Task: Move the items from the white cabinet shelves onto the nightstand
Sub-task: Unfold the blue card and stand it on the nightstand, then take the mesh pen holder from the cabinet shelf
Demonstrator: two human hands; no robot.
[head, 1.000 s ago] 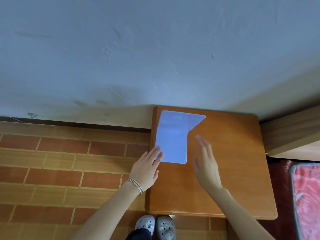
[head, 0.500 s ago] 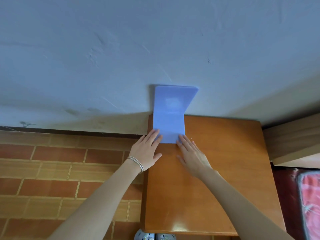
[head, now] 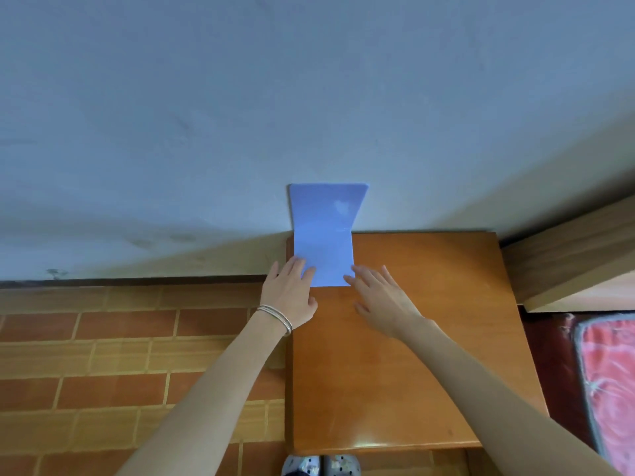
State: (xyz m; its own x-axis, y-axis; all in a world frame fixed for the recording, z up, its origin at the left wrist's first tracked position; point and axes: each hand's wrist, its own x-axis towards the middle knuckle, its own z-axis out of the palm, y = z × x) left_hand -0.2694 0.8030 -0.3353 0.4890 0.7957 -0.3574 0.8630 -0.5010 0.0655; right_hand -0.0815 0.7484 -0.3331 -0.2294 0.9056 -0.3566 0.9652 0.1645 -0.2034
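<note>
So the blue L-shaped bookend (head: 324, 242) sits at the back left corner of the wooden nightstand (head: 405, 355), its upright plate flat against the white wall (head: 240, 115); left hand (head: 290, 295) has flat, loose fingers (head: 298, 267) resting on the base plate's near left corner, not gripping; right hand (head: 381, 304) is spread open just beside the right edge, fingertips about touching it; silver bangles (head: 276, 316) on the left wrist.
</note>
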